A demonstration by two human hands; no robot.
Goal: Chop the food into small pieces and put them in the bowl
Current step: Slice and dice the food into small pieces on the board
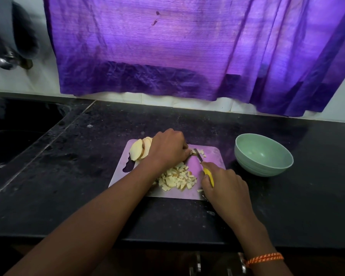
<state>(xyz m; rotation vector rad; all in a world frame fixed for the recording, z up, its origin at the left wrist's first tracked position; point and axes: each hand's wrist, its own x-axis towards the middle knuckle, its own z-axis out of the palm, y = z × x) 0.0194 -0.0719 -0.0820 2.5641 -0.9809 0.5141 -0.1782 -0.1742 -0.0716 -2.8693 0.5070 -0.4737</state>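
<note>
On the cutting board [213, 154]: diced pile [176, 179], uncut slices [139, 149]. Left hand [168, 149] pins food; right hand [224, 183] grips knife [204, 167]. Bowl [264, 155], right of board, empty.

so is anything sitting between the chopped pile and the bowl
Nothing visible blocks the way. From the chopped pieces to the green bowl there is only bare board and dark counter, though the right hand holding the knife sits beside the pile.

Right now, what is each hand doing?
Left hand: fingers curled, holding down food at the blade.
Right hand: gripping the yellow-handled knife.
</note>
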